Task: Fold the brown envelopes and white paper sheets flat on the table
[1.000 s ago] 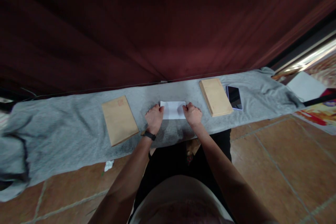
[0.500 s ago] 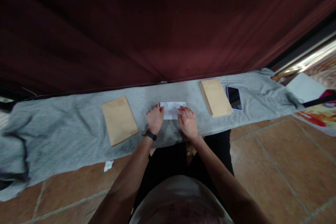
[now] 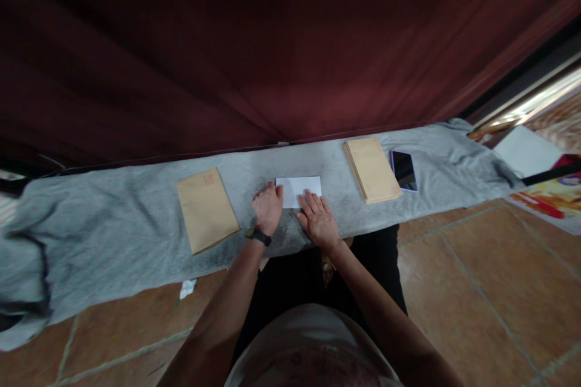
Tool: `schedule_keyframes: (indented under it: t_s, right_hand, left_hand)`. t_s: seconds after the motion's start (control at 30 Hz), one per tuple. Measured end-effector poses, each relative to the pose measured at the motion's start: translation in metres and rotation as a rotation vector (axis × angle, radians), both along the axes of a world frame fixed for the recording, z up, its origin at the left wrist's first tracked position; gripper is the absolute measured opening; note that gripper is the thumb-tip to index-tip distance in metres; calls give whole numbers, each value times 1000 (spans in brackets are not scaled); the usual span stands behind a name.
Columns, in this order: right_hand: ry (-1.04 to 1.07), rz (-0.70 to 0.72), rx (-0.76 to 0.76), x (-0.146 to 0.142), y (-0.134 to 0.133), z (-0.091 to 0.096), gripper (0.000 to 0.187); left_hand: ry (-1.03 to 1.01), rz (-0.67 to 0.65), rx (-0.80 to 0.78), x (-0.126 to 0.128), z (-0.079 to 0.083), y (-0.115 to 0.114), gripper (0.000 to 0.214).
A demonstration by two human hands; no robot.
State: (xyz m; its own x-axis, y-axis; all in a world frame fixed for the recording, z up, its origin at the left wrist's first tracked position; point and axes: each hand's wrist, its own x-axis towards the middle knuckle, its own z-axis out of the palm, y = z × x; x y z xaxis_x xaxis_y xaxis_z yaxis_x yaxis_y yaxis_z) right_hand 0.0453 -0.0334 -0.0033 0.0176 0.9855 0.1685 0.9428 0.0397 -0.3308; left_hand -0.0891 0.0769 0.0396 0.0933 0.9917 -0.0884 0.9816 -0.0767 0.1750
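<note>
A white sheet of paper (image 3: pixel 297 185), which looks folded into a narrow rectangle, lies flat in front of me on the grey cloth. My left hand (image 3: pixel 269 208), with a dark watch on its wrist, is at the paper's left end. Its fingers are curled and its thumb is against the edge, gripping it. My right hand (image 3: pixel 319 219) lies flat and open, fingers spread, with the fingertips on the paper's lower right part. To the left lies a brown envelope (image 3: pixel 207 210); a stack of brown envelopes (image 3: pixel 373 169) is at the right.
A phone (image 3: pixel 403 170) lies just right of the envelope stack. The grey cloth (image 3: pixel 113 224) covers a long narrow surface, with a dark red curtain (image 3: pixel 281 60) hanging behind it. A crumpled white scrap (image 3: pixel 187 288) is on the tiled floor (image 3: pixel 454 278).
My right hand has slid down and slightly left on the paper, and its fingers have straightened and spread. My left hand has stayed at the left end.
</note>
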Motion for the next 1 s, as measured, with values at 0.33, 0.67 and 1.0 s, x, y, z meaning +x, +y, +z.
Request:
schedule_keyframes:
  t_s: [0.33,0.67,1.0]
  right_hand:
    - [-17,22,-49,0,-1,5,52]
    - [-75,-20,-41,1,-1,-5,56]
    - [-80,-149,45,18,-5,-14,55]
  left_hand:
    - [-296,-520,129,5,-19,-38,51]
    - [-86,-558,109,4,-38,-53,66]
    - [-61,-472,213,-10,-50,-55,67]
